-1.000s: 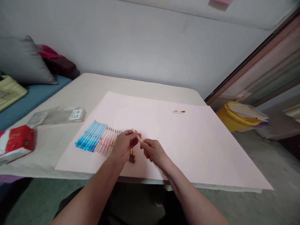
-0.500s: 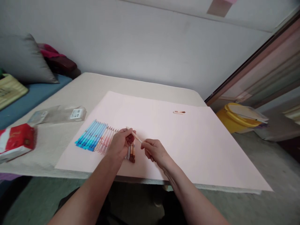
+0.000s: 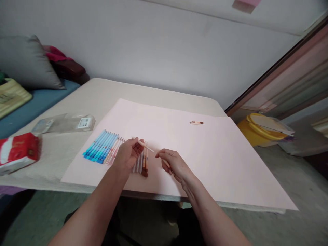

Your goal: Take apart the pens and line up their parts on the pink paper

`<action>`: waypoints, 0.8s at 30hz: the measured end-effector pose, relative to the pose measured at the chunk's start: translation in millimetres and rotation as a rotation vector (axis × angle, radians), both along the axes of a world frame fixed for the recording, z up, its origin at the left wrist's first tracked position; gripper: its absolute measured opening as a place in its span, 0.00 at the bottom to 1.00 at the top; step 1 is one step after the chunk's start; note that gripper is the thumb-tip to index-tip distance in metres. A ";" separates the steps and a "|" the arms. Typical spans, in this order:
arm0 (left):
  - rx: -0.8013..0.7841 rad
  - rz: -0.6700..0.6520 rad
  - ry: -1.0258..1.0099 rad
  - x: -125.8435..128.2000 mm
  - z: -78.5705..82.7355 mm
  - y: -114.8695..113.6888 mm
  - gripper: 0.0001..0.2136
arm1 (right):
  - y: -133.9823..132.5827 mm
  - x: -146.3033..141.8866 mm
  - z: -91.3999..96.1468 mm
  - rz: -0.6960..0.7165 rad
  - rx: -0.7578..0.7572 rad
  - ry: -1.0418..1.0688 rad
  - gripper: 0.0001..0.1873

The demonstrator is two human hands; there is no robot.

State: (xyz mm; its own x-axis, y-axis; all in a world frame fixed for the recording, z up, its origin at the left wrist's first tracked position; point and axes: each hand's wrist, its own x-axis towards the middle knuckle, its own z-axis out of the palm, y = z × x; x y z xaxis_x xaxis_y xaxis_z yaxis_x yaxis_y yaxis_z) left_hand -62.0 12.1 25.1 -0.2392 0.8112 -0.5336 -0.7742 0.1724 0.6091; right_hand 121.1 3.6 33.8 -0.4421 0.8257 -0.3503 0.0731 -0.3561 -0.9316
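Between the thumb and fingers of my left hand (image 3: 129,153) is a pale pen (image 3: 141,142), tilted, with a thin white end pointing right toward my other hand. My right hand (image 3: 173,162) is curled just right of that end, apart from it. A small tan piece (image 3: 166,163) shows under its fingers; its kind is unclear. Below and left of my hands lie several pens in a row: blue pens (image 3: 101,147), white and pink pens (image 3: 113,150) partly covered by my left hand, grey-white pens (image 3: 137,165) and brown pens (image 3: 145,164).
A pale pink sheet (image 3: 217,164) covers much of the table (image 3: 159,92). On its far part lies a small brown pen-like item (image 3: 196,122). A clear plastic package (image 3: 65,123) and a red tissue pack (image 3: 19,152) are at left. A yellow bin (image 3: 252,131) stands right.
My hands have moved apart, the left shifting slightly left with the pen. The pen's thin white end, formerly at my right fingers, is now exposed, and a tan piece shows in my right hand.
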 end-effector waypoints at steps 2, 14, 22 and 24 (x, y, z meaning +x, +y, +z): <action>-0.006 0.002 0.006 -1.8 -0.1 0.7 0.04 | 0.5 1.1 -0.2 -0.013 0.000 -0.030 0.09; -0.010 -0.129 0.010 16.5 -3.2 -4.5 0.04 | -1.7 -1.2 -3.7 0.016 -0.055 -0.047 0.08; 0.038 -0.016 -0.016 -5.1 0.6 1.8 0.04 | 1.3 14.7 6.5 0.061 -0.039 0.002 0.07; 0.027 -0.021 -0.023 -3.3 -0.4 1.4 0.04 | 2.2 16.4 8.0 0.044 -0.031 0.005 0.07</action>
State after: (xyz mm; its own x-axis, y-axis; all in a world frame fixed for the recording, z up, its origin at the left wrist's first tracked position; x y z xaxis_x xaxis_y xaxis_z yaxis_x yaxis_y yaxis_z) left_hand -65.3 13.5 24.7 -0.2101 0.8301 -0.5165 -0.7843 0.1723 0.5959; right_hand 137.5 5.8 41.8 -0.4800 0.7940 -0.3732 0.0846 -0.3815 -0.9205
